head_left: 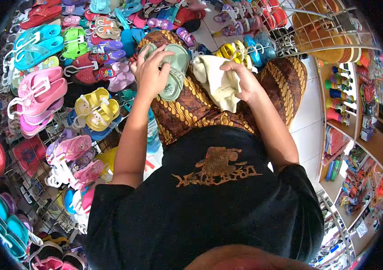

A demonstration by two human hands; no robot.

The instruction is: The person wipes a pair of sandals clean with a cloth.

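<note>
A pair of pale green sandals (173,81) rests on the patterned cloth over my left thigh. My left hand (153,69) lies over their upper left part, its fingers spread and bent against them. To the right, a cream cloth (216,81) hangs in loose folds above my lap. My right hand (243,81) grips its right side between thumb and fingers. The cloth and the sandals are a small gap apart.
Racks of children's sandals surround my left side, with pink shoes (43,92) and yellow sandals (97,109) nearest. Yellow sandals (234,52) hang beyond my lap. A wire grid (331,22) and wooden shelves (351,128) stand at the right.
</note>
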